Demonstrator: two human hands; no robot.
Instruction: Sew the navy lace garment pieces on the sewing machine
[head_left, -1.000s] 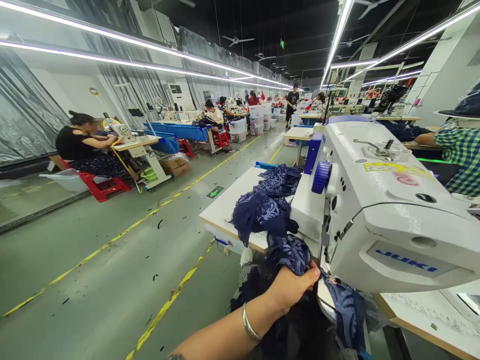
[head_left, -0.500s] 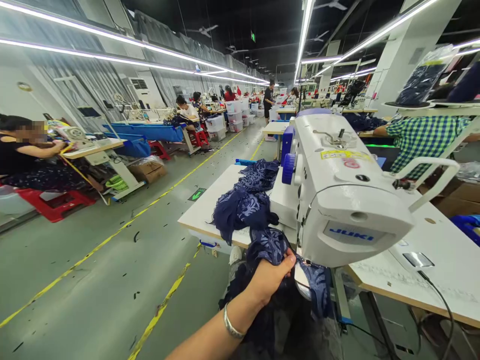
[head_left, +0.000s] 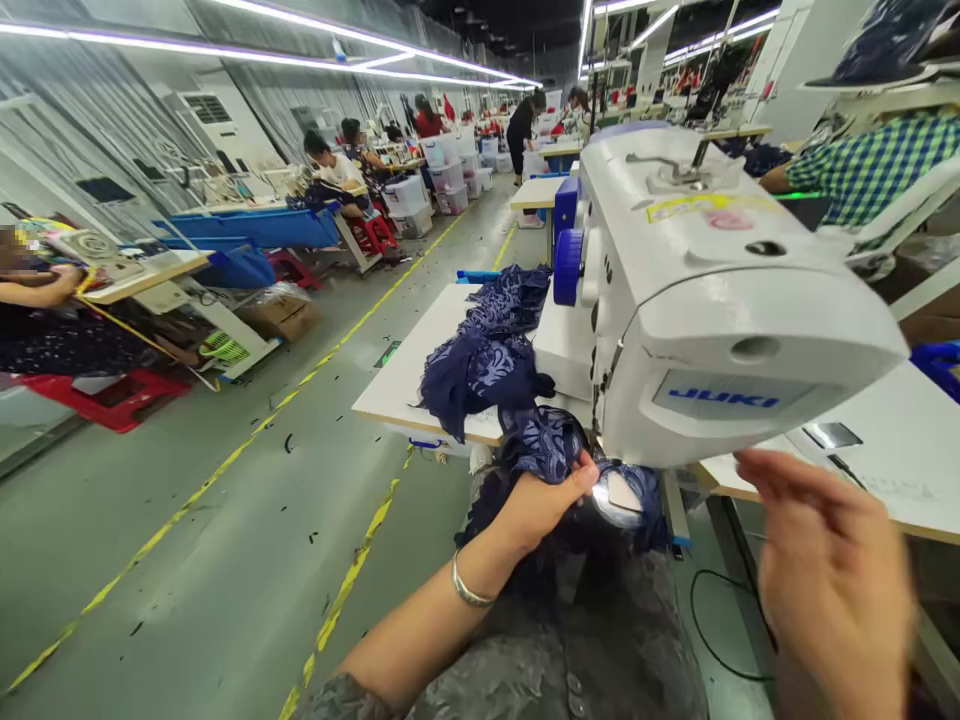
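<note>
Head view: the right hand (head_left: 832,560), out of frame a moment ago, has come in at the lower right; it is blurred, its fingers partly straightened and pointing toward the underside of the white sewing machine (head_left: 727,310); its grip is loose, with nothing visible in it, and whether the fingertips touch the machine I cannot tell. The left hand (head_left: 551,500) keeps its place as before; its grip is closed, thumb against fingers, pinching a fold of the navy lace fabric (head_left: 544,440) just beside the machine's metal bed plate (head_left: 619,500). That fabric runs from the front edge of the tabletop (head_left: 420,350) down to the left hand, and navy lace also shows to the right of the plate; the needle area is hidden under the machine head. A heap of navy lace (head_left: 487,365) lies on the tabletop behind, along the machine's left side. As I judge it, the change means that both hands are now at the stitching end; the left alone visibly steadies the cloth, while the right is free to handle fabric or machine.
</note>
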